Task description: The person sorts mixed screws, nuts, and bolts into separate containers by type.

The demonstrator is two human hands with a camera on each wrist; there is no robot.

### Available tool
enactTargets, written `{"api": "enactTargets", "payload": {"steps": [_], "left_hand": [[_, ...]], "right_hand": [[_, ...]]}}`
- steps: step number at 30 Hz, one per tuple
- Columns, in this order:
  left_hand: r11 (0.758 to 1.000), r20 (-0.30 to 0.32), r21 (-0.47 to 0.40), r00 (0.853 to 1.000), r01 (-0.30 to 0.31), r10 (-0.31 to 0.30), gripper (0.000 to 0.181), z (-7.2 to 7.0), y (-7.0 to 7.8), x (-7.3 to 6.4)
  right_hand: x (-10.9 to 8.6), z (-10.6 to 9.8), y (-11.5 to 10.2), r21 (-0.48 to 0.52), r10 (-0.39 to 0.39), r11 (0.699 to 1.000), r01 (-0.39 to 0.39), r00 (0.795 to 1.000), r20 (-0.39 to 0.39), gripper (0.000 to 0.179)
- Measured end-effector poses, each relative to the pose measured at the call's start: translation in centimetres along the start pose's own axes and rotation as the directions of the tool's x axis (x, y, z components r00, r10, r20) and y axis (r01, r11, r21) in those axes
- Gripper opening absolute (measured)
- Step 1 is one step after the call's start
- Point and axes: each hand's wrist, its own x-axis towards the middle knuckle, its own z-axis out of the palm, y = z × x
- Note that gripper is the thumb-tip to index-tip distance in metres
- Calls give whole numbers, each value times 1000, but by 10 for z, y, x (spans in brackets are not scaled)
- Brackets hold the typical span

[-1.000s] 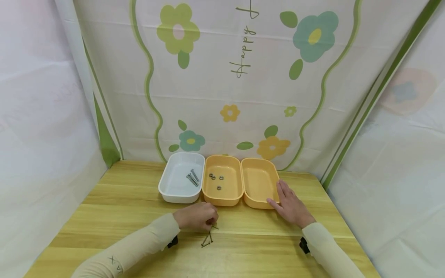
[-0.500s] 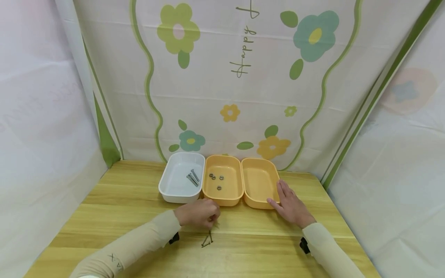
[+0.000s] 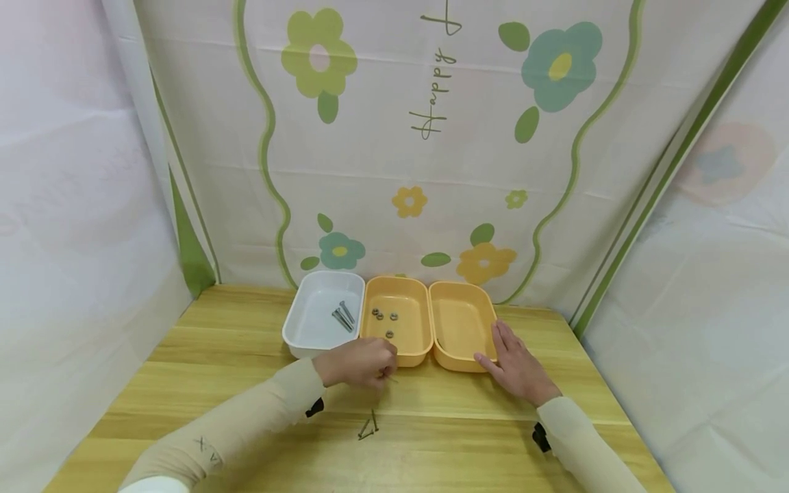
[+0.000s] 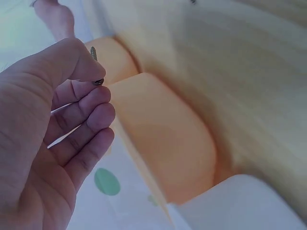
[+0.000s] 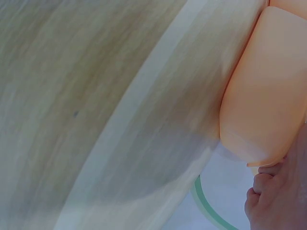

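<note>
My left hand (image 3: 360, 361) pinches a small screw (image 4: 93, 53) between thumb and forefinger, its dark head at the fingertips. That hand is over the front edge of the middle orange tray (image 3: 401, 359), whose floor bears several nuts (image 3: 394, 317). My right hand (image 3: 520, 366) rests against the right orange tray (image 3: 464, 329), fingers straight along its right side and thumb at the front rim. On the table nearer me lie several thin screws (image 3: 368, 428). Several thicker bolts (image 3: 342, 318) lie in the white tray (image 3: 308, 335) on the left.
The three trays stand side by side at the back of the wooden table (image 3: 462, 445). Behind them hangs a flowered cloth (image 3: 370, 157), and further cloth walls (image 3: 696, 308) close in both sides.
My left hand has lifted a screw off the table and moved away from me, towards the middle tray. The right hand stays in place.
</note>
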Motion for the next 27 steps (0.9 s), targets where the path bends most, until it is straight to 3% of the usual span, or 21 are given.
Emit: {"api": "enactTargets", "payload": {"steps": [14, 27], "left_hand": [[999, -99, 45, 995, -11, 16, 15, -30, -3, 17], [996, -147, 83, 989, -14, 26, 13, -50, -3, 56]], "right_hand": [[0, 1, 1, 0, 10, 1000, -10, 1000, 4, 94], [-1, 0, 0, -7, 8, 1000, -8, 1000, 0, 93]]}}
